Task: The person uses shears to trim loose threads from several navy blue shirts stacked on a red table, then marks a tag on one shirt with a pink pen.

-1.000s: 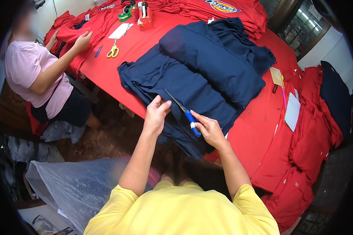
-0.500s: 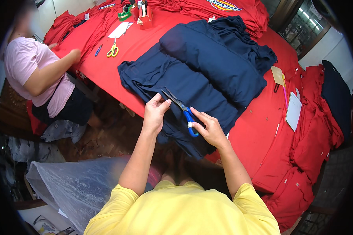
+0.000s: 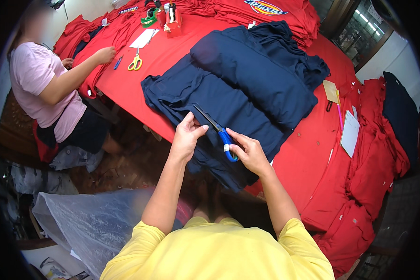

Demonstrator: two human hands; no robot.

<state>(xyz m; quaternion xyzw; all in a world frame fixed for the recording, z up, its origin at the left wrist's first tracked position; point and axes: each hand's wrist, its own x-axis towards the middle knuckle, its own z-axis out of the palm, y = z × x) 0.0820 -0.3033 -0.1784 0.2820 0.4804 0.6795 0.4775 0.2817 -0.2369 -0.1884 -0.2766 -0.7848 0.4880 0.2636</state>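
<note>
Blue-handled scissors (image 3: 227, 143) are in my right hand (image 3: 249, 151), with fingers and thumb round the handles. Their blades point up and left over a dark navy garment (image 3: 214, 100), close together. Beside the blades, my left hand (image 3: 185, 140) is closed at the garment's near edge, thumb and fingertips curled onto the cloth. Exactly what sits between those fingertips is hard to see. The garment lies spread on a red-covered table (image 3: 126, 88), with its near part hanging over the edge. A thick navy folded bundle (image 3: 252, 70) rests on its far side.
Yellow-handled scissors (image 3: 135, 63), a blue snipper (image 3: 118, 62) and a red tape dispenser (image 3: 173, 23) lie farther off. Red garments (image 3: 371, 140) heap at the right beside a white pad (image 3: 350, 133). A co-worker (image 3: 46, 88) stands left. Clear plastic sheeting (image 3: 84, 224) is at lower left.
The scissor blades have come together from slightly apart. My left thumb has shifted a little lower and right. The co-worker's arm has reached farther over the red cloth.
</note>
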